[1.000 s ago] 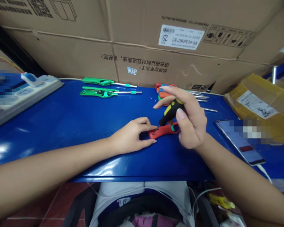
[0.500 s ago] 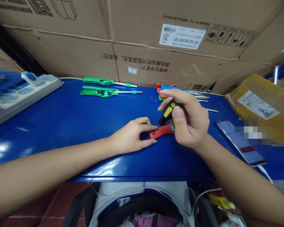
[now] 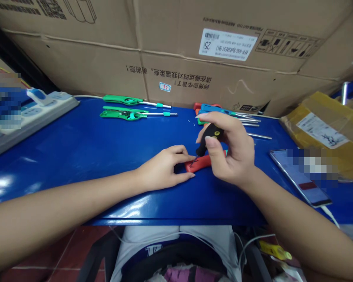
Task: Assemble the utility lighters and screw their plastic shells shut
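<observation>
My left hand (image 3: pixel 161 169) rests on the blue table (image 3: pixel 85 152) and pinches the left end of a red lighter-like tool (image 3: pixel 200 162) between thumb and fingers. My right hand (image 3: pixel 228 150) is closed around a small black-and-yellow screwdriver (image 3: pixel 206 141), whose tip touches the red tool's left end, close to my left fingertips. The red tool lies flat, and its right part is hidden behind my right hand.
Two green long-nosed lighters (image 3: pixel 129 114) lie at the back left. A pile of red, blue and orange ones (image 3: pixel 211 111) with metal tubes sits behind my right hand. A phone (image 3: pixel 300 176) and a yellow parcel (image 3: pixel 326 129) lie right, a power strip (image 3: pixel 32 113) left, cardboard boxes (image 3: pixel 176 51) behind.
My right hand has turned the screwdriver, so less of its yellow shows, and its fingers have shifted round the handle. My left hand and the red tool have stayed put.
</observation>
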Demonstrator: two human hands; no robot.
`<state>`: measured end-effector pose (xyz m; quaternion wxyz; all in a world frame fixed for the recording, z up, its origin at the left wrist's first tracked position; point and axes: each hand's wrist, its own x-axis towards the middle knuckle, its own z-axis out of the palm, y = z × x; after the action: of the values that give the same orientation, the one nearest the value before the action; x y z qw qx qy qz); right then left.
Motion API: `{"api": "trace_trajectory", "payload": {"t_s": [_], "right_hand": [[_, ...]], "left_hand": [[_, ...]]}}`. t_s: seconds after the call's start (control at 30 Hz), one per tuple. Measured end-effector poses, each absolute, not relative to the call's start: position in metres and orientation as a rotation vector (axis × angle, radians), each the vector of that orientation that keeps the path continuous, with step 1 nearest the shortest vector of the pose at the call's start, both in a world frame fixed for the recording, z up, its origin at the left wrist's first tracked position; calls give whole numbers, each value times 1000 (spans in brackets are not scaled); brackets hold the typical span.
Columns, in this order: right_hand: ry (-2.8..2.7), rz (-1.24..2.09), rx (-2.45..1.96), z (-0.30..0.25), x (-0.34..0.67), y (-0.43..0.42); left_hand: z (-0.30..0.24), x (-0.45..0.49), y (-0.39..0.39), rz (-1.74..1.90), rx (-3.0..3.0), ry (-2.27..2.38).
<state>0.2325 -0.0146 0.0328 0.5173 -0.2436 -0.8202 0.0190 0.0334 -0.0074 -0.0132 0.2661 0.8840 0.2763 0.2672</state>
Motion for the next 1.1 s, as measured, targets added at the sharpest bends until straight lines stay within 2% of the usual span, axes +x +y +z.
{"api": "trace_trajectory", "payload": {"t_s": [0.13,0.3,0.5,0.57,0.77,0.97,1.1], "right_hand": [[-1917,-139,-573,35,234,-13],[-1979,124,-618,36,237,-18],[-2003,-274,-494,41,235,-18],[-1994,-316,-479,40,236,-19],[-2034,-132,-399,37,232,-22],[-1967,-315,-441,38,233,-18],[-1974,-65,-500,37,237,-18]], "left_hand": [[-14,33,-7,734,2397,753],[-13,33,-7,727,2391,742],[-14,33,-7,739,2394,740],[-13,33,-8,727,2377,747],[-12,33,-8,726,2377,729],[-12,34,-8,731,2369,757],[-11,34,-8,720,2368,741]]}}
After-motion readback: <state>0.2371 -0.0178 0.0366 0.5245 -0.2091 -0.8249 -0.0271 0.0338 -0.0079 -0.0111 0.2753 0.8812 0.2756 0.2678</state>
